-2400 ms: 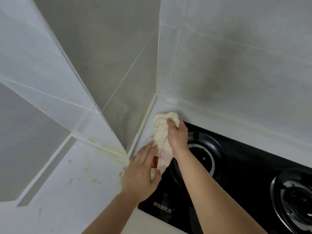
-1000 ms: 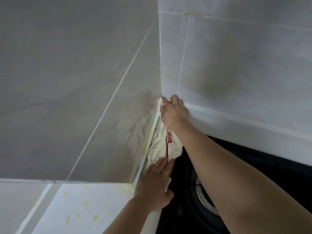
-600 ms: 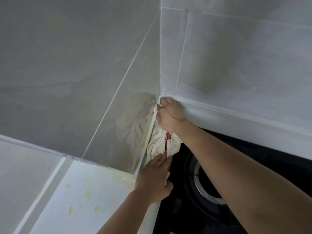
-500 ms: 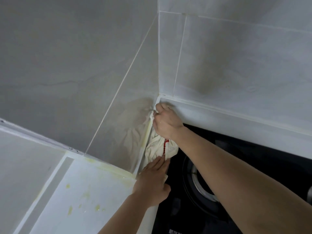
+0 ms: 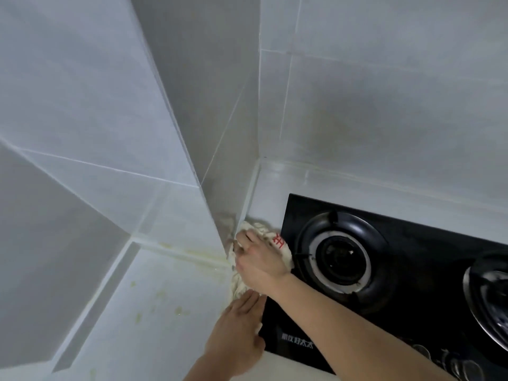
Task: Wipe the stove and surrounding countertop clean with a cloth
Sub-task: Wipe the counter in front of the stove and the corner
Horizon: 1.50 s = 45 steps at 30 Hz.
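Fingers (image 5: pixel 243 237) and cloth (image 5: pixel 283 250) now nearer, out of the far corner

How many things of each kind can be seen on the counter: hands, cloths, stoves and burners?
Hands: 2, left hand and right hand
Cloths: 1, cloth
Stoves: 1, stove
Burners: 2, left burner and right burner, which the frame edge cuts
Total: 6
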Available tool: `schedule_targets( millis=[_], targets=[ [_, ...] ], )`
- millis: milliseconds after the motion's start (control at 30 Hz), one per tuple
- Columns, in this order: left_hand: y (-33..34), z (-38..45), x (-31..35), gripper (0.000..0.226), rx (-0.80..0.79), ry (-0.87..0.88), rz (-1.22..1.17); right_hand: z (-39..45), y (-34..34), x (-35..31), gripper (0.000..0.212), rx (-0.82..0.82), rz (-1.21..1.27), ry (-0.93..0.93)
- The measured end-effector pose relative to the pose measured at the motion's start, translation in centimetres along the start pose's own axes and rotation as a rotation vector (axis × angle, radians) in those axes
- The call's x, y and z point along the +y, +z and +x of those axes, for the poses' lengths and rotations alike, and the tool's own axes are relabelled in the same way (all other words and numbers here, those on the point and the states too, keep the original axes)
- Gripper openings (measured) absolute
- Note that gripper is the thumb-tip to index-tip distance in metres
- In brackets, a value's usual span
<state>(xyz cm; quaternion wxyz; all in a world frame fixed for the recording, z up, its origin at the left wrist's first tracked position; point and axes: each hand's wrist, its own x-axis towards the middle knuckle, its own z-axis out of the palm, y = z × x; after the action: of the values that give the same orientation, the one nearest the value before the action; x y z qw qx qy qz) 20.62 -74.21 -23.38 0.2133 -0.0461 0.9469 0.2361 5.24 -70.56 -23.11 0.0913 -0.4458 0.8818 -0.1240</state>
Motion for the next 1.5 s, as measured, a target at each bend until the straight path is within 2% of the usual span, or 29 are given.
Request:
schedule_targets(
  millis=[267, 400, 500, 567, 700, 800, 900, 1033, 1133, 1233, 1333, 1400, 1500],
  targets=[
    [2.6, -6.7, -2.2, 0.087, 0.015, -0.023, -0.028, -5.7, 2.0, -3.0, 0.024, 0.006, -0.064, -0.141],
    [3.6, -10.9, -5.2, 0.082, 0.059, -0.034, -0.007, -8.3, 1.8, -5.4, 0.023, 0.075, -0.007, 0.01],
    [4.2, -13.8, -6.6, 0.071, 0.123, -0.02, 0.036, -9.1, 1.0, -7.3, 0.035, -0.107, -0.004, 0.058],
    [3.7, -14.8, -7.1, 0.059, 0.171, -0.037, 0.035, -9.2, 0.2, -8.2, 0.036, -0.173, -0.095, 0.058],
    [2.0, -15.3, -6.0, 0.038, 0.223, -0.236, 0.045, -9.4, -1.2, -8.5, 0.037, -0.222, -0.232, 0.017],
    [0.7, -13.5, -4.2, 0.047, 0.248, -0.307, 0.075, -9.7, -1.9, -7.7, 0.035, -0.216, -0.233, 0.036],
    [0.4, -11.3, -3.0, 0.053, 0.346, -0.297, -0.069, -9.9, -2.0, -7.1, 0.034, -0.195, -0.134, 0.135],
    [0.7, -9.3, -2.1, 0.065, 0.476, -0.244, -0.352, -9.3, -1.0, -6.8, 0.029, -0.071, 0.114, 0.321],
    [0.4, -8.1, -1.9, 0.072, 0.508, -0.174, -0.435, -8.4, 0.6, -6.8, 0.021, 0.143, 0.32, 0.432],
    [-0.6, -7.0, -2.2, 0.078, 0.489, -0.171, -0.485, -7.3, 1.8, -7.2, 0.021, 0.324, 0.475, 0.519],
    [-1.0, -5.9, -3.0, 0.095, 0.447, -0.175, -0.558, -6.3, 2.9, -7.9, 0.028, 0.366, 0.51, 0.52],
    [-1.0, -5.2, -3.4, 0.098, 0.409, -0.164, -0.609, -6.1, 3.4, -8.2, 0.031, 0.365, 0.536, 0.485],
    [-0.7, -3.6, -4.2, 0.085, 0.383, -0.177, -0.592, -6.3, 4.0, -7.6, 0.032, 0.374, 0.554, 0.418]
  ],
)
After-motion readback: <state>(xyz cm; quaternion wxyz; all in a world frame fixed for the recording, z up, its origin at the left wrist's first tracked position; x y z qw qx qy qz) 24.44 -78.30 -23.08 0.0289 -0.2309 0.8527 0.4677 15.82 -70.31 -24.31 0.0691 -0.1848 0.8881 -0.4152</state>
